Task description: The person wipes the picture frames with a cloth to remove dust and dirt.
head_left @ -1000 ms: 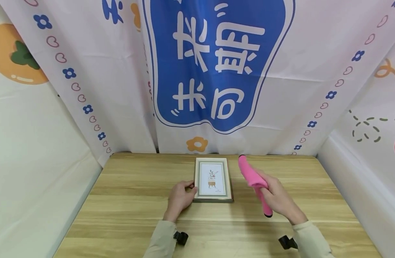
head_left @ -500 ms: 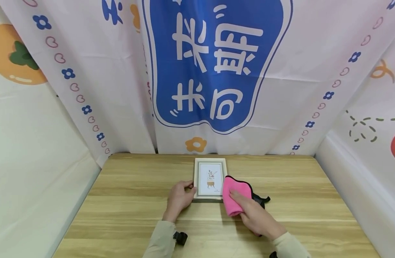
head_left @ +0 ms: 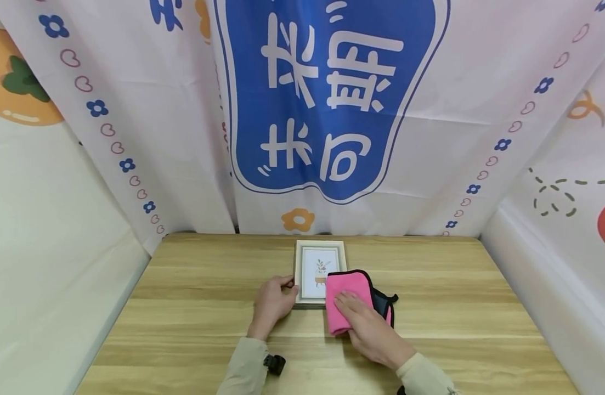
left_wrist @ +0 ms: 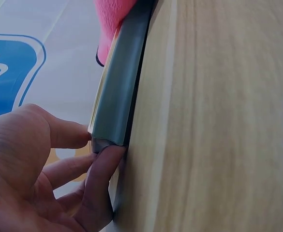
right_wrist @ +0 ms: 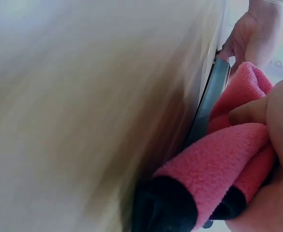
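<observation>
While the left hand (head_left: 272, 303) pinches the left edge of the picture frame (head_left: 312, 266) on the worktop (head_left: 208, 274), the right hand (head_left: 376, 333), holding the pink cloth (head_left: 349, 282) over the frame's lower-right corner, should press lightly.

The pink cloth (head_left: 344, 285) looks fluffy and matt, the picture frame (left_wrist: 121, 79) smooth, the tabletop (head_left: 198, 312) wood-grained.
</observation>
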The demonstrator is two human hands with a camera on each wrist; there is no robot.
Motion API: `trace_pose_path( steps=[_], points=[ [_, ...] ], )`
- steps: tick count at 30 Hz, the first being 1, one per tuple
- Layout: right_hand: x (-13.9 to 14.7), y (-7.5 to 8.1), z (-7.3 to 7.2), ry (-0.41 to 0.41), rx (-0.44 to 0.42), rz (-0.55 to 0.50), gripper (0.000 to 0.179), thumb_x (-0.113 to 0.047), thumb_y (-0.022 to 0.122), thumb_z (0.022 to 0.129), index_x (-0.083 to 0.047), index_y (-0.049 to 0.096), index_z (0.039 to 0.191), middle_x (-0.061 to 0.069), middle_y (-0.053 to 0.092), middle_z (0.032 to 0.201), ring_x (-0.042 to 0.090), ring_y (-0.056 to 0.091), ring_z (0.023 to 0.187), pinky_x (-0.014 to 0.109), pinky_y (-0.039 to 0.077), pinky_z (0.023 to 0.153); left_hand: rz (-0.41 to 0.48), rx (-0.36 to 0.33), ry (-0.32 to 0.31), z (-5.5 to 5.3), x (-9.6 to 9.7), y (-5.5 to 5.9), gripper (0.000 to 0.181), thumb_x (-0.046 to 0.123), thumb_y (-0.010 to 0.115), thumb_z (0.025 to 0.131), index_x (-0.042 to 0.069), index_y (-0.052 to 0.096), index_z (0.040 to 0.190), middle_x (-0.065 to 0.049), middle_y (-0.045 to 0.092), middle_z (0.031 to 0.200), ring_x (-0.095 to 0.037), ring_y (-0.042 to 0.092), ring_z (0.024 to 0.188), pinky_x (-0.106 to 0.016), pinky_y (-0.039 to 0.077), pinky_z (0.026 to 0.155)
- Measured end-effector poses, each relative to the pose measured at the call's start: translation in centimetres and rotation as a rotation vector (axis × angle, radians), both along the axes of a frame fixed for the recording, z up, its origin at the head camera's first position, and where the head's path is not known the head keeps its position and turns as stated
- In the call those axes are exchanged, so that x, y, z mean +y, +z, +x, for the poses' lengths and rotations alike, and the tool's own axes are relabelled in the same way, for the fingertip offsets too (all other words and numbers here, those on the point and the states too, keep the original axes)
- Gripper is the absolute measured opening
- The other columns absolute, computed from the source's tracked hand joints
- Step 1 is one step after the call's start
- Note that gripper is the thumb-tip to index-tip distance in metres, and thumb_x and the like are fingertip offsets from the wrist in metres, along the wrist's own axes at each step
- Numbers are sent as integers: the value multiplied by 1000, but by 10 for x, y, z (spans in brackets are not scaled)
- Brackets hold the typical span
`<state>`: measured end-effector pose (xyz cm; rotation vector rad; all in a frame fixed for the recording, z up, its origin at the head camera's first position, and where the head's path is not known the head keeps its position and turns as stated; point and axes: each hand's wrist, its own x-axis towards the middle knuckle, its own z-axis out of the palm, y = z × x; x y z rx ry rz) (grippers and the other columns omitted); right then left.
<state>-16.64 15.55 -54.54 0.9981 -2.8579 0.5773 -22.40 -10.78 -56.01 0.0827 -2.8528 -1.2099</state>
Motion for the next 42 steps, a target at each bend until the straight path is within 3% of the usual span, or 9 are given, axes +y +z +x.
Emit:
trace_pose_path(
  steps=[10,21,27,31,36,39,42],
  points=[
    [-23,-3,-2,25,-19,-10,58,1,59,97,0,53,155,18,50,162,36,45,154,51,33,127,6,-10,33,-1,4,0,37,31,76,97,15,77,131,-4,75,114,-29,69,109,-50,56,93],
    [-62,0,-4,100,-7,36,63,4,57,95,0,48,157,17,45,166,32,42,156,48,31,128,4,5,55,2,8,0,38,28,76,95,14,77,130,-12,76,125,-34,71,112,-52,58,90],
    [-72,2,-3,93,-27,46,66,3,59,93,1,47,158,17,44,166,32,41,157,47,30,129,19,12,52,-1,4,-4,36,25,77,94,14,78,129,-12,77,123,-35,72,112,-51,59,89],
    [-71,5,-5,81,-115,-32,63,4,57,97,-2,47,159,14,44,167,30,39,158,48,30,129,27,18,60,-3,2,-6,34,26,77,94,16,80,127,-10,78,121,-36,72,115,-52,58,91],
    [-49,13,-5,77,-249,-248,71,13,52,93,-9,48,160,6,48,165,26,46,153,47,37,125,38,9,58,-2,5,-5,35,26,77,94,18,80,128,-9,77,123,-35,71,116,-52,58,90],
    [-29,19,0,105,-179,-301,79,18,53,84,-11,52,158,4,55,160,24,55,145,47,45,120,35,0,65,-1,6,-3,36,28,76,95,18,78,129,-7,77,121,-35,71,117,-53,57,92],
    [-8,21,7,106,1,-210,80,19,55,79,-10,58,153,6,61,154,25,61,140,48,50,115,19,6,69,-2,4,-2,36,28,76,96,16,78,130,-5,76,118,-36,69,120,-56,56,96]
  ],
)
